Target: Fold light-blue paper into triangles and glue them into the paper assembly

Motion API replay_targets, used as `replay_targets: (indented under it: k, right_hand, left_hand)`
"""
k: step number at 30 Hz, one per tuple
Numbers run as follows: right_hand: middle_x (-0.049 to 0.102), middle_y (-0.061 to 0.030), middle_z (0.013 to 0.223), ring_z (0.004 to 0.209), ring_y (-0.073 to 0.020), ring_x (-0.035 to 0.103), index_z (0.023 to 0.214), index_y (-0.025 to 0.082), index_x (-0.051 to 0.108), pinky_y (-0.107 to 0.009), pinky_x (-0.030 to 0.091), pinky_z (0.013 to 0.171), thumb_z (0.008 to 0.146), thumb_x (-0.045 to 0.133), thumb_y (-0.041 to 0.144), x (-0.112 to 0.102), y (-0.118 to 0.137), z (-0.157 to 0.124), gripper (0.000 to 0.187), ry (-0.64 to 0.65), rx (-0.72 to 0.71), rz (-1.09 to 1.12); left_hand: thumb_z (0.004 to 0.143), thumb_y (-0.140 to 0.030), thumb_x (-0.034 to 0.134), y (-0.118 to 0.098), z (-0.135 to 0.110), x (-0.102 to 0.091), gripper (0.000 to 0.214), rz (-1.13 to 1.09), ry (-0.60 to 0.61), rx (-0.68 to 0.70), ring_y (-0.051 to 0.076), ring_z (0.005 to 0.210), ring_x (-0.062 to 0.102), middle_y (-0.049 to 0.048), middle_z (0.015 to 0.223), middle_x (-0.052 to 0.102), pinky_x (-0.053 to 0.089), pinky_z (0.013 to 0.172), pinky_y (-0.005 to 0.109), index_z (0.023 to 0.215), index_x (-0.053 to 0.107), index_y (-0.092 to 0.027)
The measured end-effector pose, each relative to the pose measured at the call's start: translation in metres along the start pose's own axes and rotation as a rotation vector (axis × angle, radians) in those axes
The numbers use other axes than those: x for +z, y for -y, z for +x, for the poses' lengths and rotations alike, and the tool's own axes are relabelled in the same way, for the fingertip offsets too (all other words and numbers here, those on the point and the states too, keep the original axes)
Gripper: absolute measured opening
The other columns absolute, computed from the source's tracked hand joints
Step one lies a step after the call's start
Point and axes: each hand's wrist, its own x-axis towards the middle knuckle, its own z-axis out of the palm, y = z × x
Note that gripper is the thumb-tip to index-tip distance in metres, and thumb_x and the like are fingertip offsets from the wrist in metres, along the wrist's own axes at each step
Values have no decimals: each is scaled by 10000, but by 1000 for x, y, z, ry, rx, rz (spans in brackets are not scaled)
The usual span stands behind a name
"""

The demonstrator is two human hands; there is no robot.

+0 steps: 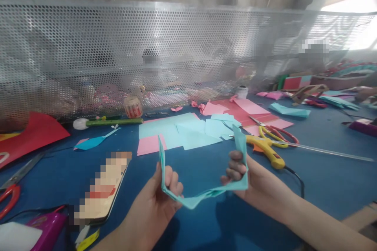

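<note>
A folded strip of light-blue paper [191, 202] is stretched between my two hands, with both ends bent upward and a crease sagging in the middle. My left hand [165, 192] pinches its left bend, thumb outside and fingers curled inside. Around the right bend the fingers of my right hand [237, 168] are curled, holding the upright end. Behind the strip, flat light-blue paper sheets [194, 137] and a small pink piece [147, 145] lie on the blue table [200, 176]. Just past my right hand rests a yellow glue gun [265, 151] with a clear glue stick in it.
Scissors with yellow and red handles [278, 135] lie behind the glue gun. Red-handled scissors [11, 196], a partly blurred phone [103, 192] and a purple device [47, 231] sit at left. A perforated metal screen [182, 27] borders the table's far side.
</note>
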Motion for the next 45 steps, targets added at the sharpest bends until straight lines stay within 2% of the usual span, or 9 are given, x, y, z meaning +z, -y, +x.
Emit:
replay_targets:
  k: [6,8,13,20,25,28,32,40,45]
  right_hand:
    - [493,72,588,567,-112,527,653,244,560,-239,503,640,725,900,452,-3,8,3,405,26,33,29]
    - [465,69,568,567,-113,514,634,238,552,-237,498,645,724,892,451,-5,12,2,411,48,59,14]
    - [495,45,636,613,-115,515,768,213,639,-213,467,592,748,835,422,-13,17,1,287,79,175,-51]
    - [414,33,609,553,-102,446,699,177,567,-170,157,358,816,712,444,-19,15,6,326,85,313,-118]
    - [436,66,602,521,-80,460,695,185,520,-158,260,376,935,661,412,-21,15,12,359,76,321,-153]
    - [544,59,684,547,-88,527,803,173,587,-215,448,484,997,616,447,-21,13,14,338,65,333,-184]
    - [673,-11,920,691,-127,634,1051,164,652,-288,557,621,1009,611,442,-8,8,18,285,53,328,-238]
    - [654,-87,1248,1016,-232,679,1269,180,617,-437,593,845,992,650,380,33,17,57,343,37,401,-380]
    - [638,-94,1291,1062,-247,668,1293,187,608,-460,585,878,989,655,372,52,31,93,359,-22,343,-351]
  left_hand:
    - [621,-380,984,-4,6,-7,384,-12,-54,43,74,522,465,-34,666,581,480,502,219,616,669,-158]
    - [735,-380,915,-4,8,-10,338,-25,-78,62,86,536,494,-5,703,612,491,510,229,643,690,-144]
    - [1086,-310,385,-4,11,-8,504,-57,-239,106,146,714,665,48,837,693,572,618,272,748,736,-182]
    - [1094,-231,237,-4,10,-2,633,-51,-318,99,167,856,694,56,759,641,587,772,297,608,638,-167]
    - [1100,-273,276,-2,10,2,618,-15,-215,49,105,496,473,-9,575,472,498,539,253,596,615,-161]
    - [1100,-290,329,0,10,-1,575,19,-193,24,89,474,408,-22,579,461,440,482,226,611,600,-156]
    - [1104,-308,404,2,10,-8,535,55,-176,13,61,450,366,-55,582,440,365,427,184,610,537,-152]
    - [997,-306,662,0,13,-14,373,20,-160,100,46,422,380,-115,576,419,361,411,172,683,509,-174]
    - [1013,-325,631,-2,17,-13,176,-16,-335,223,77,546,538,-44,783,606,490,514,215,954,630,-159]
